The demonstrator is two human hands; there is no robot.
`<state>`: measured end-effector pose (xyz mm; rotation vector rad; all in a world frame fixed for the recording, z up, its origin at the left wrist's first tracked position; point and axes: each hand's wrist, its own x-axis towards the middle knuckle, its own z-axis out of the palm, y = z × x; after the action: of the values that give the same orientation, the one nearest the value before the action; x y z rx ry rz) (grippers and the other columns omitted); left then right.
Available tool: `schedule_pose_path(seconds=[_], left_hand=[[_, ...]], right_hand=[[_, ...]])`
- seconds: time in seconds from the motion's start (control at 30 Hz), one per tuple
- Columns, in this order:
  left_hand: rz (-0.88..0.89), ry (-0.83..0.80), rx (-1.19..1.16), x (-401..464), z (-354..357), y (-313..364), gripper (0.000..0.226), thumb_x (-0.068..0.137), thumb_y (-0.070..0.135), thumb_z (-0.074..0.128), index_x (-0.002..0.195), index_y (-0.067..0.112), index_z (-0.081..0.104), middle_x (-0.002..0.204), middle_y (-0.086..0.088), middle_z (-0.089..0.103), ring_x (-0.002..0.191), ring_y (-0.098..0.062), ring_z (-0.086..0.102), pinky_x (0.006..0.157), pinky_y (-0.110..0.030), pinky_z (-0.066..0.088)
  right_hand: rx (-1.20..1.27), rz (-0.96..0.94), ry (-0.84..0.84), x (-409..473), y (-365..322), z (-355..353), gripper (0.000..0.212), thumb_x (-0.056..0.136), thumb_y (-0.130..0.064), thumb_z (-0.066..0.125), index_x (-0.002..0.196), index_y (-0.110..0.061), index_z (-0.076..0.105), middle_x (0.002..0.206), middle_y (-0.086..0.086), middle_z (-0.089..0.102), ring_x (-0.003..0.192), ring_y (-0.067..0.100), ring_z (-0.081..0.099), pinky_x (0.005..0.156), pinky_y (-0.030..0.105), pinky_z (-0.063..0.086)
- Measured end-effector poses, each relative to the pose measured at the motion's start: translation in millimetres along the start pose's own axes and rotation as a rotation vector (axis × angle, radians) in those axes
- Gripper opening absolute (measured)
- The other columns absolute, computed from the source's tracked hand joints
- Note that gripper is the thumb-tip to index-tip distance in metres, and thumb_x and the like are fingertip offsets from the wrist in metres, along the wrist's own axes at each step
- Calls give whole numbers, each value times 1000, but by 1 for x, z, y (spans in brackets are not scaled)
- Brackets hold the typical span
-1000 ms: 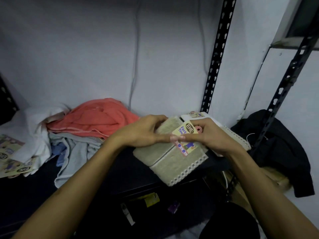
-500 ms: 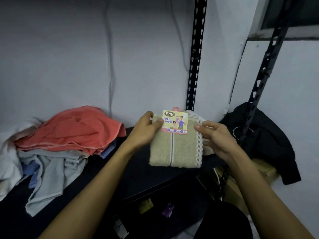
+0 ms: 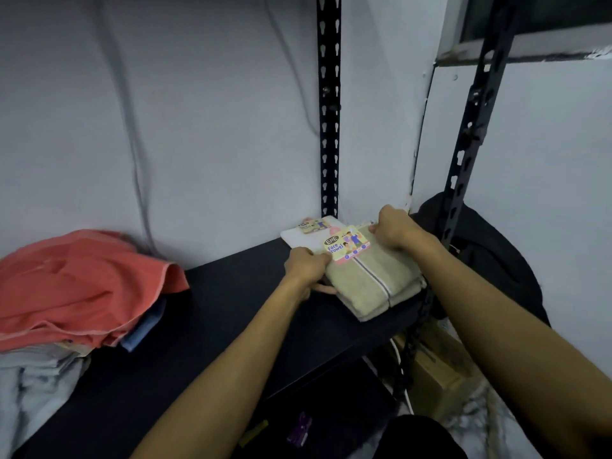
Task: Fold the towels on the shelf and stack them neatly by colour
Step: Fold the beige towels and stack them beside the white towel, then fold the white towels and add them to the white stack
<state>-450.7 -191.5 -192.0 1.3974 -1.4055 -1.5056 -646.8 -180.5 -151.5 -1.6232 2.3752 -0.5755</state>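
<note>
The folded beige towel (image 3: 374,279) lies at the right end of the dark shelf (image 3: 212,313), stacked on what looks like a second beige towel of the same fold, though the dim light makes the layers hard to separate. A pale stripe runs across its top, and a card label (image 3: 346,246) printed "ENE Face Towel" sits on its far left corner. The left hand (image 3: 306,266) grips the towel's left edge, fingers curled over the top beside the label and the thumb tucked low against the side. The right hand (image 3: 394,228) holds the towel's far right corner, fingers bent down over the edge; how tightly they close cannot be told from this angle. Just behind the beige towel, against the wall, lies a folded white towel (image 3: 303,238) with its own card label on top. Directly behind that rises a black slotted upright (image 3: 328,127) of the shelf frame, and a second upright (image 3: 470,127) stands to the right of the beige towel, close to the person's right forearm. Beyond that second upright, a black garment (image 3: 496,260) hangs or lies bunched against the wall. Far to the left of the beige towel, at the other end of the shelf, a loose coral towel (image 3: 82,283) tops a heap, with a blue towel (image 3: 145,329) peeping from under it and a grey towel (image 3: 36,379) spilling below. Beneath the shelf, below the beige towel, a cardboard box (image 3: 437,359) rests on the floor.
</note>
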Motion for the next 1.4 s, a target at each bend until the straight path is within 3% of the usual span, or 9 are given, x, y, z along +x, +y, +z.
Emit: schedule_pose_path(seconds=[0.1, 0.17, 0.37, 0.5, 0.57, 0.8, 1.03, 1.2, 1.4], left_hand=[[49, 48, 216, 9, 6, -17, 21, 98, 25, 63, 102, 5, 58, 108, -15, 65, 52, -19, 71, 54, -33, 62], [93, 84, 304, 14, 7, -25, 26, 98, 33, 61, 102, 7, 60, 106, -11, 65, 50, -19, 70, 52, -28, 60], [301, 156, 532, 26, 7, -34, 35, 97, 36, 59, 121, 10, 62, 119, -5, 62, 107, -24, 62, 87, -34, 52], [361, 224, 801, 22, 9, -42, 42, 99, 49, 45, 114, 17, 66, 121, -3, 59, 113, -26, 54, 98, -43, 42], [400, 263, 906, 17, 7, -48, 47, 101, 55, 37, 102, 19, 67, 115, -4, 60, 112, -26, 50, 97, -43, 39], [401, 259, 1040, -3, -38, -62, 54, 102, 60, 34, 123, 23, 67, 126, -4, 57, 122, -24, 48, 102, -44, 38], [389, 235, 1012, -55, -138, -71, 58, 102, 60, 36, 147, 24, 47, 145, -8, 51, 130, -27, 52, 106, -46, 44], [498, 445, 987, -123, -227, -65, 57, 100, 58, 41, 142, 21, 54, 137, -5, 58, 122, -28, 57, 100, -43, 48], [510, 756, 1150, -206, -332, -80, 63, 98, 64, 32, 143, 24, 54, 140, -14, 56, 123, -36, 57, 101, -47, 49]], right_hand=[[-87, -17, -88, 8, 13, 17, 22, 104, -28, 51, 95, -12, 41, 108, 17, 59, 87, 28, 51, 76, 36, 43], [-86, -3, -88, 8, 19, 29, 22, 104, -32, 50, 96, -13, 43, 117, 18, 61, 91, 29, 53, 81, 38, 46], [-183, -176, 231, -21, 13, 41, 41, 105, -41, 35, 131, -14, 51, 130, 11, 56, 120, 32, 52, 99, 48, 37], [-201, -156, -53, -42, 19, 69, 70, 95, -73, 18, 155, -37, 24, 165, 1, 20, 152, 24, 16, 120, 54, 15], [-214, -139, -65, -41, 24, 74, 75, 92, -77, 14, 158, -41, 13, 168, -2, 5, 155, 21, 2, 122, 56, 7], [-284, -147, -34, -41, 10, 60, 76, 93, -76, 16, 157, -35, 18, 167, 3, 12, 154, 27, 8, 120, 61, 7], [-102, -397, 41, -79, -99, 78, 73, 95, -73, 17, 158, -37, 14, 168, -1, 9, 155, 24, 1, 121, 56, 8], [2, -586, -102, -116, -192, 112, 74, 97, -70, 25, 159, -32, 14, 167, 1, 13, 154, 23, 8, 121, 54, 12], [118, -881, -47, -165, -297, 150, 68, 101, -61, 34, 156, -22, 27, 161, 2, 29, 149, 22, 22, 119, 47, 19]])
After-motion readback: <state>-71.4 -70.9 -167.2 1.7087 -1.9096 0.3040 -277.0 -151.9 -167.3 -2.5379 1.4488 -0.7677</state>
